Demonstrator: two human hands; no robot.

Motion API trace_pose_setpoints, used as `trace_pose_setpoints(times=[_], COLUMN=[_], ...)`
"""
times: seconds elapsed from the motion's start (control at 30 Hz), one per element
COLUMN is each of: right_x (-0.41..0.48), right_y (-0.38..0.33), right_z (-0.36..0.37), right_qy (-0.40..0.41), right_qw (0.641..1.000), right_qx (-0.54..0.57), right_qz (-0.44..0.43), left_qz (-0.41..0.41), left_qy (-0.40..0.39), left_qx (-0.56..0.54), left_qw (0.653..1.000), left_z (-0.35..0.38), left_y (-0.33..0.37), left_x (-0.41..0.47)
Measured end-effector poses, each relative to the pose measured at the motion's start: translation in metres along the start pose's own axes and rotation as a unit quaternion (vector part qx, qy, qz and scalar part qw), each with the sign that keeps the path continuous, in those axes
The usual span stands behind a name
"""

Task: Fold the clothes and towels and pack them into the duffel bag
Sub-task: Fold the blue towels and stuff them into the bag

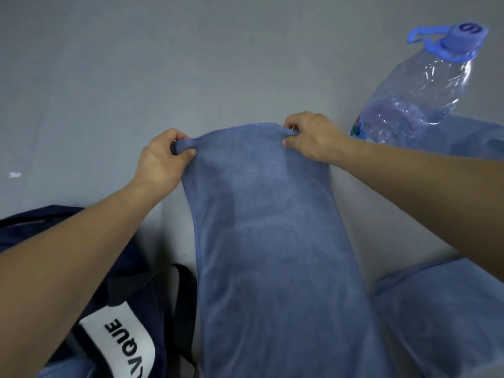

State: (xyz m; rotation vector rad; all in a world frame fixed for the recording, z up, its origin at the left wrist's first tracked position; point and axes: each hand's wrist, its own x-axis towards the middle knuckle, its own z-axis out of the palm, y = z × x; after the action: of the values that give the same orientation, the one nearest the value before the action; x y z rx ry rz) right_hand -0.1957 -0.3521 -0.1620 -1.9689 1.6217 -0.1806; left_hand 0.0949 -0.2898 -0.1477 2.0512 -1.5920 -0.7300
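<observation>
Duffel bag (144, 296), navy with a white label, lies near left on a grey surface. Left hand (161, 162) pinches the far left corner of a blue towel (272, 241), which stretches from the centre down to the near edge. Right hand (311, 137) pinches its far right corner. Clear plastic bottle (417, 91) with a blue cap stands far right; more blue cloth (441, 317) lies near right.

Towel (267, 227) at centre, its far corners held by left hand (161, 159) and right hand (311, 137); duffel bag (131, 309) to its left; bottle (417, 88) at far right, another cloth (441, 317) at near right
</observation>
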Motion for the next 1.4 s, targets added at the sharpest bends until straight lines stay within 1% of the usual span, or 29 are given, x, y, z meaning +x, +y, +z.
trace_pose_setpoints(times=[0.13,0.2,0.27,0.4,0.57,0.67,0.73,0.83,0.9,0.93,1.0,1.03,1.1,1.13,1.2,1.23,1.27,1.3,1.33,1.4], right_x=[-0.058,-0.101,-0.148,-0.243,-0.353,-0.394,-0.409,-0.426,-0.437,-0.439,-0.439,-0.438,-0.433,-0.428,-0.412,-0.402,-0.389,-0.375,-0.361,-0.338], right_y=[-0.01,-0.011,-0.007,0.002,0.034,0.049,0.056,0.067,0.073,0.076,0.082,0.084,0.079,0.073,0.056,0.048,0.042,0.038,0.036,0.04], right_z=[-0.027,-0.035,-0.04,-0.042,-0.008,0.027,0.051,0.075,0.084,0.087,0.097,0.101,0.106,0.108,0.113,0.119,0.125,0.132,0.137,0.144], right_qy=[0.095,0.12,0.116,0.079,0.082,0.06,0.02,-0.024,-0.052,-0.074,-0.13,-0.157,-0.196,-0.186,-0.109,-0.062,-0.037,-0.033,-0.051,-0.075], right_qw=[0.994,0.991,0.991,0.993,0.981,0.974,0.968,0.954,0.949,0.945,0.932,0.926,0.923,0.931,0.948,0.953,0.955,0.955,0.954,0.953], right_qx=[0.058,0.056,0.044,-0.008,-0.057,-0.087,-0.097,-0.116,-0.125,-0.136,-0.168,-0.183,-0.189,-0.174,-0.137,-0.134,-0.149,-0.174,-0.196,-0.218], right_qz=[-0.014,-0.027,-0.05,-0.092,-0.168,-0.202,-0.229,-0.276,-0.286,-0.29,-0.293,-0.29,-0.271,-0.263,-0.265,-0.263,-0.253,-0.239,-0.22,-0.196], left_qz=[0.034,0.046,0.058,0.092,0.123,0.133,0.143,0.158,0.173,0.194,0.248,0.258,0.231,0.214,0.204,0.205,0.208,0.208,0.199,0.155], left_qy=[0.039,0.054,0.06,0.072,0.039,-0.013,-0.036,-0.03,-0.029,-0.037,-0.083,-0.118,-0.17,-0.182,-0.181,-0.171,-0.165,-0.166,-0.172,-0.174], left_qx=[-0.041,-0.046,-0.037,-0.006,0.041,0.09,0.112,0.127,0.128,0.138,0.182,0.203,0.222,0.221,0.2,0.192,0.193,0.204,0.219,0.246], left_qw=[0.998,0.996,0.996,0.993,0.991,0.987,0.983,0.979,0.976,0.97,0.948,0.937,0.932,0.934,0.941,0.944,0.944,0.942,0.94,0.941], left_z=[-0.026,-0.038,-0.045,-0.057,-0.043,-0.024,-0.009,0.006,0.01,0.012,0.019,0.022,0.025,0.027,0.036,0.045,0.056,0.068,0.081,0.101], left_y=[0.002,0.004,0.008,0.013,-0.006,-0.036,-0.06,-0.084,-0.089,-0.091,-0.101,-0.107,-0.113,-0.112,-0.1,-0.093,-0.084,-0.077,-0.07,-0.061], left_x=[-0.043,-0.079,-0.118,-0.212,-0.34,-0.394,-0.418,-0.439,-0.445,-0.445,-0.448,-0.449,-0.45,-0.449,-0.439,-0.431,-0.42,-0.408,-0.393,-0.362])
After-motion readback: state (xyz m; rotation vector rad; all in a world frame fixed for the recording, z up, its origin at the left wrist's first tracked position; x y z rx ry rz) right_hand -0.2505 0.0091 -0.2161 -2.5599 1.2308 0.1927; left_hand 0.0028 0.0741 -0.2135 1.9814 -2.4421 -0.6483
